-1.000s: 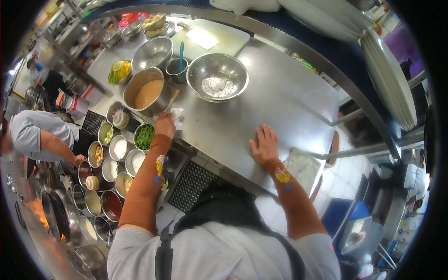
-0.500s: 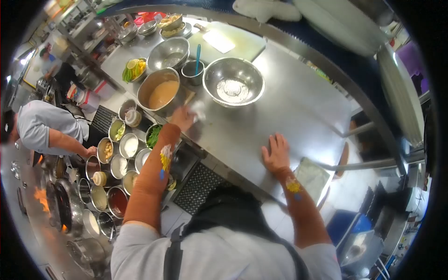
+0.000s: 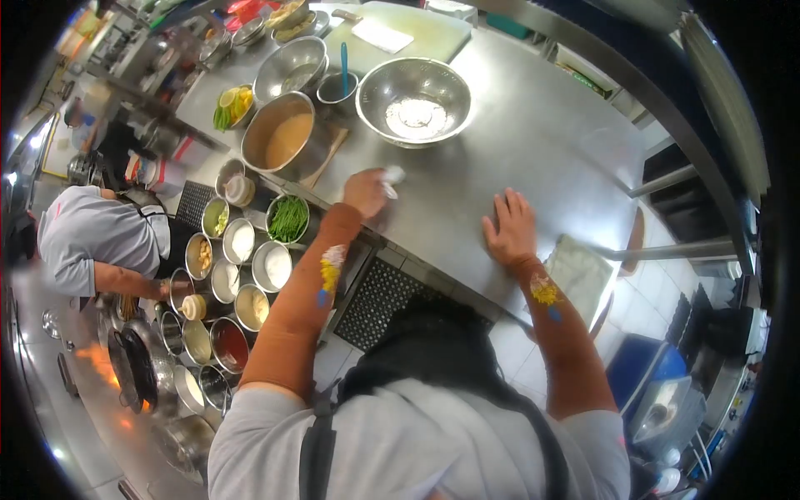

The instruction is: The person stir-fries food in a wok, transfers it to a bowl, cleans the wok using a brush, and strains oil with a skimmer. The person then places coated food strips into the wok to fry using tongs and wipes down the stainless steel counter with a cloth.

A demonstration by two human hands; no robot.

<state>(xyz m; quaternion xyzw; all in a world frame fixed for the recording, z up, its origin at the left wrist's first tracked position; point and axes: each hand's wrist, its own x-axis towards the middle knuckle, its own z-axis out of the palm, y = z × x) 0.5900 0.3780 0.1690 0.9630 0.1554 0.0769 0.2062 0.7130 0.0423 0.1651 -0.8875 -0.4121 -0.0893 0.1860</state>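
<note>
My left hand (image 3: 365,193) is closed around a crumpled white wipe (image 3: 391,180), paper or cloth, low over the steel table (image 3: 542,125) near its front edge. Palm down and with fingers spread, my right hand (image 3: 510,227) rests on the tabletop. Beyond my left hand stands a shiny metal bowl (image 3: 414,100). To its left are a deep pot (image 3: 283,133) of light brown liquid, on a wooden board (image 3: 325,158), and a small metal pot (image 3: 337,87) with a blue-handled utensil.
A cutting board (image 3: 433,33) with a broad-bladed knife (image 3: 382,35) lies at the back. Several ingredient containers, one with chopped greens (image 3: 287,219), stand left of me. A co-worker (image 3: 108,237) bends beside a flaming stove (image 3: 98,367). A pale folded cloth (image 3: 567,279) lies right.
My left hand with the white wipe has moved right along the table's front edge, away from the pot. My right hand stays flat on the table. The view has shifted somewhat.
</note>
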